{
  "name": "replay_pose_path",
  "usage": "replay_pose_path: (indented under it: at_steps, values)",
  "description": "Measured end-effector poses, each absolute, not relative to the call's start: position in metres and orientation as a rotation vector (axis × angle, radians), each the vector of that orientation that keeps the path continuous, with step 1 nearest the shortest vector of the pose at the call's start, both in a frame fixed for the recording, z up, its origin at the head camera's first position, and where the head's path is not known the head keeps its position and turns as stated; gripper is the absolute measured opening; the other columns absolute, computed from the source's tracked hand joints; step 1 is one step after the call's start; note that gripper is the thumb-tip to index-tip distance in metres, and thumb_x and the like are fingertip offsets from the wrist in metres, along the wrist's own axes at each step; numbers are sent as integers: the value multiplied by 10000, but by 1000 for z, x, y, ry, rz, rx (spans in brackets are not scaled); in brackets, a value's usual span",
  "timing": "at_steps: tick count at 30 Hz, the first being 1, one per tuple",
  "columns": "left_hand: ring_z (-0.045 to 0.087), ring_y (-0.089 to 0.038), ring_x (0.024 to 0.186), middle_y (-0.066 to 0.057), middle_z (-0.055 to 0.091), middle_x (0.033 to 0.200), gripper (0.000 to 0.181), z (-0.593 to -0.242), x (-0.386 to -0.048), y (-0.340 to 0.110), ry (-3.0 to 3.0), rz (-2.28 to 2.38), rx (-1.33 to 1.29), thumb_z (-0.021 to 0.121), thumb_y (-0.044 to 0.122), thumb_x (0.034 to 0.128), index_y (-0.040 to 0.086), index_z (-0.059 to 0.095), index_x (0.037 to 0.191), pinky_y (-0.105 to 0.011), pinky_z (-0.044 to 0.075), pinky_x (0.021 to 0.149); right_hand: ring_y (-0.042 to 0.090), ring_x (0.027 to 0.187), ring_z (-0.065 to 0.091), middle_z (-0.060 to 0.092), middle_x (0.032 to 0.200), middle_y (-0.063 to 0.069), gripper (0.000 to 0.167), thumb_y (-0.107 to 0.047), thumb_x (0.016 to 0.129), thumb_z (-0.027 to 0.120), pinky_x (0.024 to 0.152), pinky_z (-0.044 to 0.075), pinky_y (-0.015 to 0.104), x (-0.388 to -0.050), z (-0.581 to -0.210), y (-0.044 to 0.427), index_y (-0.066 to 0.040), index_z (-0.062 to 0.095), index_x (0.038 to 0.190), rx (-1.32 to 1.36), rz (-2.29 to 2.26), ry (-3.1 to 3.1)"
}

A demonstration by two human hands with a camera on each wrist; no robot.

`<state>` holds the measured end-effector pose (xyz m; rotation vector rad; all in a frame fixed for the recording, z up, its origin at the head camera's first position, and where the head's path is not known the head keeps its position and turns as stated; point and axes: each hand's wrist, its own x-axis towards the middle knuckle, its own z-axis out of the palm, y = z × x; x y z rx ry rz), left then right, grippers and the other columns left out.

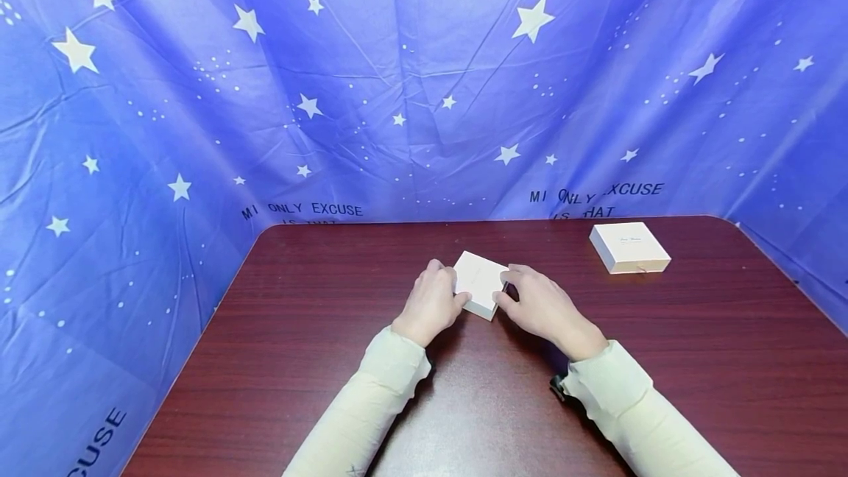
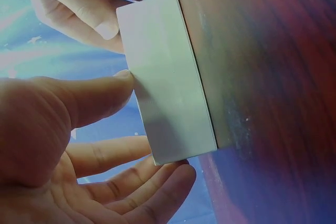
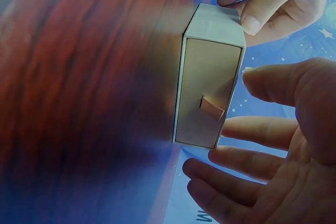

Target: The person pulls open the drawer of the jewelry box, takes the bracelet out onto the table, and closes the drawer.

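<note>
A small white drawer-style box point(image 1: 480, 277) lies at an angle on the table between both hands. My left hand point(image 1: 430, 303) grips its left side, thumb at the near top edge and fingers round the far end. Beside the opposite side is my right hand point(image 1: 542, 309), thumb and fingers spread around that end; whether a fingertip touches it I cannot tell. In the right wrist view, that end shows a beige drawer front point(image 3: 202, 72) with a short ribbon pull tab point(image 3: 213, 108), flush inside the sleeve. The left wrist view shows a plain white long side point(image 2: 168, 82).
A second white box point(image 1: 629, 247), with small lettering on top and a tab at its front, sits at the back right of the dark red wooden table point(image 1: 318, 359). Behind the table hangs a blue curtain point(image 1: 411, 79) printed with stars and words.
</note>
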<state>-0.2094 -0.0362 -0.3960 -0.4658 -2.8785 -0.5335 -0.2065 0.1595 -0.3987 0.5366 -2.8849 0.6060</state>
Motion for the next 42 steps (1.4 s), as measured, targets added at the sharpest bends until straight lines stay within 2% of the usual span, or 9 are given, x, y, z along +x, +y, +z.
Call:
replay_pose_path:
  at_steps: [18, 31, 42]
  values:
    - [612, -284, 761, -87, 532, 897, 307, -397, -204, -47, -2870, -584, -471, 752, 304, 821, 100, 549, 714, -366, 501, 707, 380, 1186, 535, 544, 1301, 231, 443, -305, 854, 666, 937, 424, 527, -207, -401, 153, 8, 634, 1166, 599, 603, -2892]
    - [607, -290, 747, -91, 524, 891, 316, -398, -203, -54, -2864, -605, -460, 752, 301, 823, 101, 537, 707, -375, 500, 691, 381, 1200, 524, 534, 1313, 236, 471, -314, 864, 665, 954, 416, 520, -209, -399, 146, 20, 620, 1193, 620, 619, -2902]
    - [610, -297, 733, -94, 523, 869, 301, -398, -201, -62, -2855, -592, -445, 761, 284, 814, 86, 556, 717, -386, 500, 680, 378, 1192, 531, 513, 1338, 228, 596, -419, 822, 711, 938, 430, 514, -211, -398, 142, -9, 606, 1242, 692, 637, -2905]
